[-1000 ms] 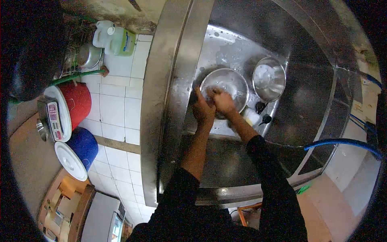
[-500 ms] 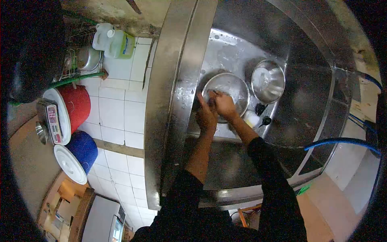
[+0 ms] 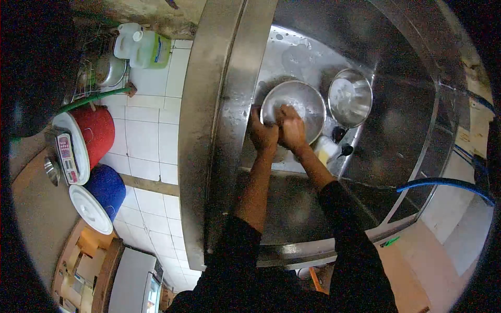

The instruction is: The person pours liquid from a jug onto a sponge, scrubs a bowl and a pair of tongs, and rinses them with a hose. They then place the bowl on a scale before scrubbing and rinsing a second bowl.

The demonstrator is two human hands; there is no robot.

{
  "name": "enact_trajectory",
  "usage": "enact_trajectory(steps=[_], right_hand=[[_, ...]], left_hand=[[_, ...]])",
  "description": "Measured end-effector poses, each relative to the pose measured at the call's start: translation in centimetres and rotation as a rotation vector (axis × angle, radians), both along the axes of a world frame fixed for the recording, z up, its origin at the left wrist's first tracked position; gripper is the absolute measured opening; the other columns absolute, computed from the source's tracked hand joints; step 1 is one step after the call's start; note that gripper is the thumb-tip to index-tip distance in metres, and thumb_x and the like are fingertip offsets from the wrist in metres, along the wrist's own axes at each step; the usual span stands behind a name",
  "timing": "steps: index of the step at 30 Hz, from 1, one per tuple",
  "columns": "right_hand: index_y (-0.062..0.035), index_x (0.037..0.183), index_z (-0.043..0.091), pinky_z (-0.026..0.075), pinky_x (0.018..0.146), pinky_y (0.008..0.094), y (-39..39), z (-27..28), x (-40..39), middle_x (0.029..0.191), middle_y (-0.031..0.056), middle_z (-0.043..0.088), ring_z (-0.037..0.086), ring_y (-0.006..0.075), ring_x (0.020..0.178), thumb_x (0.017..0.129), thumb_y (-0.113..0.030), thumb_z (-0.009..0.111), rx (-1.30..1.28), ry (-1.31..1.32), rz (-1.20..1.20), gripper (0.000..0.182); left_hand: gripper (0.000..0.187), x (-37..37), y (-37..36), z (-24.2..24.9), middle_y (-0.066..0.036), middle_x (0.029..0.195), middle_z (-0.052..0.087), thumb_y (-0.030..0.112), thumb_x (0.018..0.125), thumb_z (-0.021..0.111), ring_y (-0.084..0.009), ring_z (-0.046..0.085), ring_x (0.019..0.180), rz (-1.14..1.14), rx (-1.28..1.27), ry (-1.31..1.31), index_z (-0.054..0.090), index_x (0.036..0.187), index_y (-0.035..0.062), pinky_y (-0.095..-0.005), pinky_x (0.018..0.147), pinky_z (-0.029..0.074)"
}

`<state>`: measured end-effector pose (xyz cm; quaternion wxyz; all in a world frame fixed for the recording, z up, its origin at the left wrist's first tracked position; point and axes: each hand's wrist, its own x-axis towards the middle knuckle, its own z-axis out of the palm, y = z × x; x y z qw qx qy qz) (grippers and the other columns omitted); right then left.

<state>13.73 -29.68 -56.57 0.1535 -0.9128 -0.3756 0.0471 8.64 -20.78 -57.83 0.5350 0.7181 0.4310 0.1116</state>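
A round steel bowl (image 3: 311,110) sits in the metal sink with a wet, whitish inside. My left hand (image 3: 264,134) is closed on its near left rim, thumb up along the edge. Over the bowl's near inner side, my right hand (image 3: 292,130) is curled into a fist close to the left one. Whatever its fingers hold, if anything, is hidden. Right of the bowl stands a second steel bowl (image 3: 360,104), holding something whitish. Near my right wrist lie a pale container with yellow contents (image 3: 325,150) and two black round-ended items (image 3: 345,151).
The steel sink rim (image 3: 206,141) runs along the left. A blue hose (image 3: 443,182) reaches over the right edge. On the tiled side are plastic jugs (image 3: 151,49), a red bucket (image 3: 99,133) with a scale (image 3: 67,156), and a blue bucket (image 3: 108,190).
The view has shifted slightly. My right hand has curled more tightly over the bowl's inside, and my left hand's fingers have drawn in at the rim.
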Motion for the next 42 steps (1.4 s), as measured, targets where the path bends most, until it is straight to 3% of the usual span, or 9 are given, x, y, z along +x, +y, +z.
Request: enact_trajectory(steps=[6,9,16,20,23,30,32,38,42], right_hand=[[-0.0073,0.109,0.059,0.044,0.09,0.0398,-1.7,0.6,1.7,0.113,0.0159,0.056,0.053,0.0341,0.104,0.067,-0.013,0.062,-0.186,0.184,-0.385,0.042],[-0.0063,0.107,0.058,0.046,0.082,0.042,-2.2,-0.6,-1.7,0.106,0.0137,0.056,0.055,0.0325,0.094,0.063,-0.016,0.067,-0.04,0.09,0.036,0.045],[-0.0065,0.114,0.052,0.049,0.079,0.0384,-0.9,0.2,0.6,0.115,0.0181,0.053,0.056,0.034,0.099,0.07,-0.021,0.065,-0.163,0.148,-0.325,0.049],[-0.0072,0.101,0.058,0.05,0.074,0.0415,-3.7,1.7,-0.8,0.102,0.0172,0.059,0.06,0.0333,0.088,0.073,-0.022,0.06,-0.055,0.121,0.046,0.032],[-0.0108,0.107,0.057,0.048,0.081,0.0417,-2.1,4.2,2.5,0.106,0.0155,0.058,0.057,0.0313,0.097,0.07,-0.017,0.061,-0.41,0.32,-0.377,0.038],[-0.0132,0.114,0.054,0.049,0.08,0.0418,-5.1,-0.1,-0.8,0.124,0.0144,0.049,0.057,0.0318,0.099,0.066,-0.012,0.064,-0.249,0.259,-0.018,0.048],[-0.0151,0.12,0.051,0.048,0.081,0.0432,-1.9,5.0,2.6,0.12,0.0142,0.052,0.057,0.029,0.098,0.066,-0.014,0.066,-0.471,0.552,-0.457,0.057],[-0.0125,0.116,0.056,0.05,0.076,0.045,-3.7,-1.5,-2.1,0.111,0.017,0.057,0.061,0.0309,0.089,0.071,-0.017,0.06,0.057,0.08,0.016,0.045],[-0.0092,0.104,0.06,0.049,0.08,0.0392,-2.3,2.6,1.2,0.113,0.0142,0.056,0.06,0.0296,0.092,0.075,-0.011,0.056,-0.338,0.29,-0.381,0.029]], left_hand=[[0.055,-0.6,-0.3,1.4,-0.023,0.114,0.054,0.0,0.065,0.054,-0.0377,0.05,0.109,-0.153,0.038,0.113,0.045,0.12,-0.0007,-0.0414,0.094,0.039],[0.058,-1.6,-0.4,-3.2,-0.025,0.112,0.054,-0.001,0.059,0.054,-0.0374,0.051,0.107,-0.033,0.002,-0.09,0.048,0.116,-0.002,-0.041,0.093,0.04],[0.051,-2.1,-1.1,-2.2,-0.021,0.092,0.061,0.002,0.057,0.063,-0.0386,0.058,0.089,-0.057,-0.042,0.045,0.054,0.107,-0.0008,-0.0402,0.081,0.045],[0.051,-2.1,-0.3,0.5,-0.022,0.092,0.061,0.004,0.056,0.066,-0.0371,0.059,0.088,-0.159,-0.066,0.231,0.054,0.105,-0.0018,-0.0411,0.081,0.046],[0.053,-1.7,0.1,1.9,-0.022,0.095,0.06,0.004,0.056,0.065,-0.0362,0.059,0.09,-0.218,-0.196,0.343,0.053,0.107,-0.0023,-0.0419,0.082,0.046],[0.057,-1.9,0.7,2.0,-0.021,0.098,0.058,0.009,0.057,0.065,-0.0352,0.058,0.092,-0.287,-0.07,0.186,0.051,0.111,-0.0009,-0.0402,0.081,0.046],[0.058,-2.7,-0.2,-0.1,-0.021,0.099,0.058,0.009,0.057,0.064,-0.0356,0.057,0.093,-0.245,-0.111,0.145,0.051,0.112,-0.0002,-0.0405,0.082,0.046],[0.055,-2.0,0.8,0.7,-0.021,0.099,0.056,0.008,0.057,0.062,-0.0365,0.056,0.093,-0.225,0.032,0.056,0.051,0.11,0.0005,-0.0426,0.08,0.045],[0.052,-1.9,0.3,1.9,-0.021,0.098,0.056,0.005,0.057,0.059,-0.0373,0.055,0.093,-0.239,-0.16,0.253,0.051,0.109,0.0,-0.0424,0.082,0.045]])
